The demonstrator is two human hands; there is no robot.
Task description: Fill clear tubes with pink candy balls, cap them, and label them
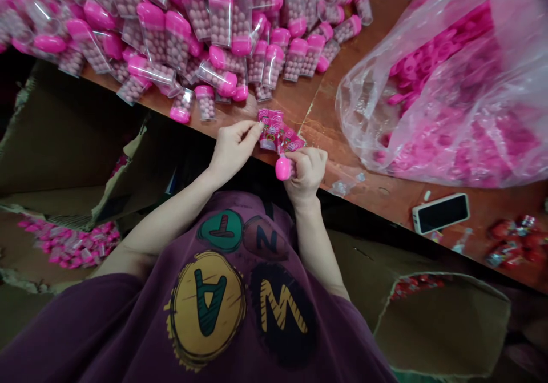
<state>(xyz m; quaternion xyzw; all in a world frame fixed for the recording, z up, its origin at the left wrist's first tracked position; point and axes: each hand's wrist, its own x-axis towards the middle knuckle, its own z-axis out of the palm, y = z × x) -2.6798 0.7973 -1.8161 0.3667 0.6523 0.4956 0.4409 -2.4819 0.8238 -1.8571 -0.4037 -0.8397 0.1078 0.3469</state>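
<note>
At the table's near edge my left hand (234, 146) pinches the left side of a pink printed packet (270, 129). A second pink printed piece (291, 141) joins or overlaps it on the right. My right hand (306, 169) is closed around a small clear bottle with a pink cap (283, 168), cap toward the left, and its fingertips touch the second printed piece. Most of that bottle is hidden by my fingers. Many clear bottles of pale pink balls with pink caps (220, 15) lie heaped beyond my hands.
A plastic bag of pink parts (462, 92) fills the table's right side. Near it lie a phone (440, 213) and red wrapped items (514, 240). Below the edge are cardboard boxes (443, 323), and one on the left holds pink-capped pieces (75, 243).
</note>
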